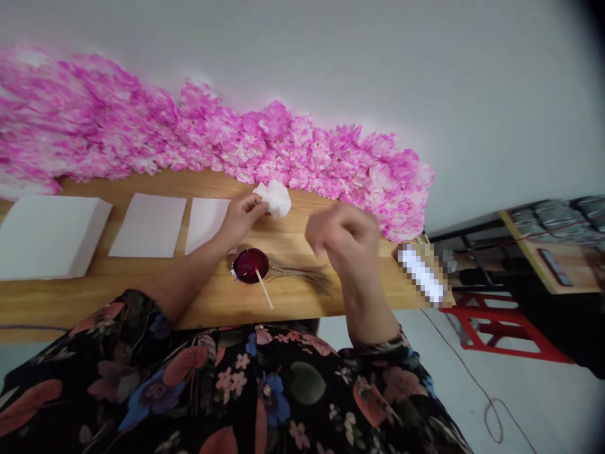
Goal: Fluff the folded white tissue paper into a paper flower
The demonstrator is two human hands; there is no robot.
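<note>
Mid-frame, my left hand [240,221] pinches a white paper flower [274,199]. My right hand [347,236] is curled, blurred. Below, a dark bowl [244,278] holds magenta liquid [246,263] and a stick [263,287].

Nothing readable here, folks: no words, brands, numbers or signs to call on anything in view, and the bright patch at the counter's [302,296] right end is pixelated.

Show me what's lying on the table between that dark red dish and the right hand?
A bundle of thin brown stems lies between the dark red dish and the raised right hand, in the head view.
</note>
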